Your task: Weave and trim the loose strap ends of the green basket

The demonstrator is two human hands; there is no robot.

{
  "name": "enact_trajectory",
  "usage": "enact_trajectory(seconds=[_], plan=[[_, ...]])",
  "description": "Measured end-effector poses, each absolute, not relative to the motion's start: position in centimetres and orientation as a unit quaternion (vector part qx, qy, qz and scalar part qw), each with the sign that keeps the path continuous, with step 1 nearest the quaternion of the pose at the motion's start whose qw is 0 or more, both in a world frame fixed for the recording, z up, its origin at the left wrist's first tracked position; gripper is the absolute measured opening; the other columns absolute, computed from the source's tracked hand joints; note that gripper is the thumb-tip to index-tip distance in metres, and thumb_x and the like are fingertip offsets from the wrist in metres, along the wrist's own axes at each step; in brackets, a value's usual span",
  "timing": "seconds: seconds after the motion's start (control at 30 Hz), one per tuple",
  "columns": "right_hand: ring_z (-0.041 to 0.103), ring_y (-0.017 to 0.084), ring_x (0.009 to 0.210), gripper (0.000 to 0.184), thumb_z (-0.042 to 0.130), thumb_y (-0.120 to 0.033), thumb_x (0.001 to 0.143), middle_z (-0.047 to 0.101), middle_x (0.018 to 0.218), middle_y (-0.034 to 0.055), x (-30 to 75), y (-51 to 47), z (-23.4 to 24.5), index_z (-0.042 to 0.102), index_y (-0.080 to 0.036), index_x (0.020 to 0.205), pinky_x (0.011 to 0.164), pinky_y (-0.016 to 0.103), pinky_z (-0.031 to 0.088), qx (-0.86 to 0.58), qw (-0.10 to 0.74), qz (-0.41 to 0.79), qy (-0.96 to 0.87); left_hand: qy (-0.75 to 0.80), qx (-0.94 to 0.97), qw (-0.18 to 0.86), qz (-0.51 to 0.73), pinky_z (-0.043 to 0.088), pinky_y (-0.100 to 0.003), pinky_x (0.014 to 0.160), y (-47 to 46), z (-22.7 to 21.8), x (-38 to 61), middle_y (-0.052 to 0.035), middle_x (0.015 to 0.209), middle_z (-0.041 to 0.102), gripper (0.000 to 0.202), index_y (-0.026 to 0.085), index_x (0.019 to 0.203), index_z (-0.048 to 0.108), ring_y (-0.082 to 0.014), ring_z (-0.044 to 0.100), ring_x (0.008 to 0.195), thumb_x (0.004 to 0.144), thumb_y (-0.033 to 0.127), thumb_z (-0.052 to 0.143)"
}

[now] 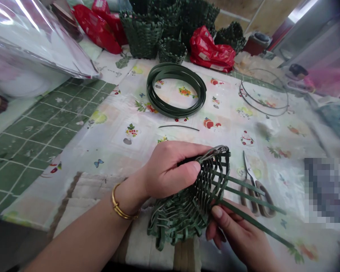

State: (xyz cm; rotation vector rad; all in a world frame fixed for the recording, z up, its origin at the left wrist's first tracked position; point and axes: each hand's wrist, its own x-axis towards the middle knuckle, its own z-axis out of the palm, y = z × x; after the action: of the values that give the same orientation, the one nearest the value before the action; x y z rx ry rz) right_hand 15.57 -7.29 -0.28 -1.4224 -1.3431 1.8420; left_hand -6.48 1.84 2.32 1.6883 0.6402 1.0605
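A small half-woven basket (pixel 192 196) of dark green strips lies on its side near the table's front edge. My left hand (pixel 170 170) is closed on its rim, thumb outside and fingers inside. Under the basket's lower edge, my right hand (pixel 238 234) pinches a loose green strip (pixel 255 221) that runs out to the right. Two more loose strips stick out to the right above it.
Scissors (pixel 255 189) lie just right of the basket. A coil of green strip (pixel 175 88) and a wire ring (pixel 265 94) lie further back. Finished green baskets (pixel 143 34) and red bags (pixel 212 51) stand at the far edge. A clear plastic sheet (pixel 36 37) covers the left.
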Motion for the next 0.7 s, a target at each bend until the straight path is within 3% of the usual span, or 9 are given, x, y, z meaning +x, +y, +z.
enact_trajectory(seconds=[0.4, 0.57, 0.7], plan=[[0.05, 0.011, 0.043, 0.044, 0.046, -0.05, 0.094, 0.06, 0.051, 0.0013, 15.5, -7.2, 0.6, 0.057, -0.02, 0.064, 0.042, 0.022, 0.038, -0.552, 0.173, 0.594, -0.559, 0.265, 0.719, 0.481, 0.426, 0.051, -0.038, 0.088, 1.8, 2.6, -6.4, -0.0108, 0.11, 0.071, 0.043, 0.015, 0.118, 0.066, -0.025, 0.065, 0.1, 0.081, 0.025, 0.046], [0.049, 0.01, 0.042, 0.04, 0.046, -0.05, 0.094, 0.059, 0.051, -0.0005, 15.0, -7.3, 1.1, 0.052, -0.022, 0.066, 0.041, 0.021, 0.037, -0.574, 0.187, 0.581, -0.546, 0.278, 0.706, 0.489, 0.43, 0.052, -0.038, 0.088, 1.8, 2.5, -6.4, -0.0081, 0.113, 0.07, 0.041, 0.018, 0.116, 0.068, -0.0251, 0.065, 0.101, 0.082, 0.024, 0.045], [0.048, 0.011, 0.043, 0.035, 0.046, -0.042, 0.093, 0.056, 0.049, -0.0021, 14.5, -6.8, 1.1, 0.052, -0.022, 0.065, 0.042, 0.023, 0.036, -0.613, 0.179, 0.486, -0.597, 0.296, 0.737, 0.428, 0.431, 0.051, -0.039, 0.09, 1.6, 2.6, -5.8, -0.0093, 0.111, 0.071, 0.041, 0.016, 0.114, 0.068, -0.0252, 0.066, 0.1, 0.081, 0.023, 0.044]])
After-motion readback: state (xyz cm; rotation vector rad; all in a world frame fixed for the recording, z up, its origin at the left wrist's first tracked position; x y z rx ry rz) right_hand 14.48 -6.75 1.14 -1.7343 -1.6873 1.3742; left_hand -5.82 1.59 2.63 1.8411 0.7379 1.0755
